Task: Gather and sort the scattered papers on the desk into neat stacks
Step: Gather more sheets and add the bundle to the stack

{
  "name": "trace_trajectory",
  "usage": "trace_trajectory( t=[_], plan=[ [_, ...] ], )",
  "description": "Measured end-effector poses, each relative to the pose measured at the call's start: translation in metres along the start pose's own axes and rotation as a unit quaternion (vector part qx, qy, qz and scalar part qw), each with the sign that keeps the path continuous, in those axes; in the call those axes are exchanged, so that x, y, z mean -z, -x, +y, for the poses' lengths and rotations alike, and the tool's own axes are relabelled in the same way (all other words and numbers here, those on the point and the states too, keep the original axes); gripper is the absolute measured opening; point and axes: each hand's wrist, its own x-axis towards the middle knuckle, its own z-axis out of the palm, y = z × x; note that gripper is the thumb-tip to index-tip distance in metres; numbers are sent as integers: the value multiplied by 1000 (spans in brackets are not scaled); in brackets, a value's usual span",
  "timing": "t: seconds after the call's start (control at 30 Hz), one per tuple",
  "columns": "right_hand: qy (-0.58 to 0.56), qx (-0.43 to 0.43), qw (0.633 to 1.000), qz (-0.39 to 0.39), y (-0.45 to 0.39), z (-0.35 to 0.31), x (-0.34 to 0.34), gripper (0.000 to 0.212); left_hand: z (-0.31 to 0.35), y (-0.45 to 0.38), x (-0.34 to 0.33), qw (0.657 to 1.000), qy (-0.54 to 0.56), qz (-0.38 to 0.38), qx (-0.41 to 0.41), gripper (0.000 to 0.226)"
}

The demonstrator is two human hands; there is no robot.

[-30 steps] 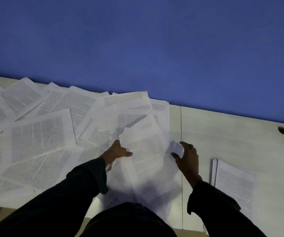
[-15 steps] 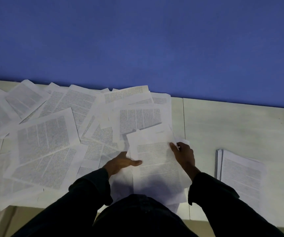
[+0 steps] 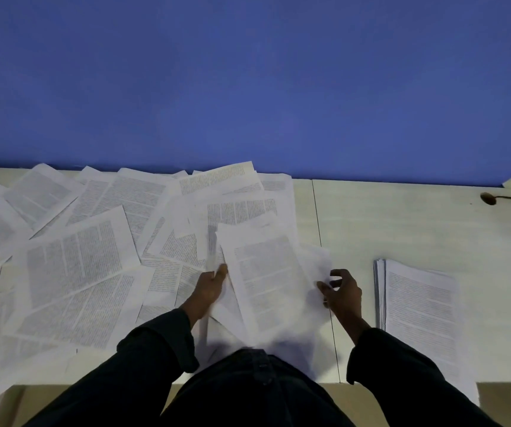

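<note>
I'm holding a printed sheet [image 3: 266, 278] between my hands, left hand [image 3: 209, 289] pinching its left edge, right hand [image 3: 342, 292] with fingers loosely curled at its right edge, hard to tell if it's actually gripping. Scattered papers [image 3: 72, 263] are lying left of that sheet, and the neat stack [image 3: 417, 306] is sitting well right of it on the desk [image 3: 402, 217].

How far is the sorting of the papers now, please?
Done: one neat stack lies on the desk, to the right. In hand: the left hand and right hand are on either side of a few sheets at the front, the right with fingers curled at their edge. Left: most of the job, as many loose papers cover the left half.
</note>
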Motion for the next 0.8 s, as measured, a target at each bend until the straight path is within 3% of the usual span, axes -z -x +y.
trace_trajectory(
  t=[0.1,0.2,0.27,0.37,0.43,0.53,0.57,0.67,0.73,0.8],
  plan=[
    [-61,-59,996,36,4,4,-1,15,0,6,-6,996,83,27,25,47],
    [-72,-89,992,49,10,6,-1,11,-2,14,-7,998,36,-42,38,40],
    [-11,-71,997,34,15,6,0,14,-6,12,-5,997,-1,-58,49,37],
    [119,-62,991,4,25,6,1,11,-12,4,-1,998,39,-6,58,35],
    [114,-68,990,-53,28,6,1,11,-14,0,-1,995,70,25,60,32],
    [88,-129,962,-224,35,-1,-1,23,-9,13,-1,995,50,-62,60,17],
    [99,-136,958,-233,35,-1,-2,27,-6,18,1,993,5,-99,61,15],
    [116,-122,983,-77,34,3,-6,54,1,24,8,979,-102,-169,52,12],
    [106,-149,983,-5,38,-2,-13,73,3,20,5,984,-162,-78,-10,9],
    [128,-157,979,6,45,-13,-25,88,8,16,-7,973,-211,43,-83,15]
  ],
)
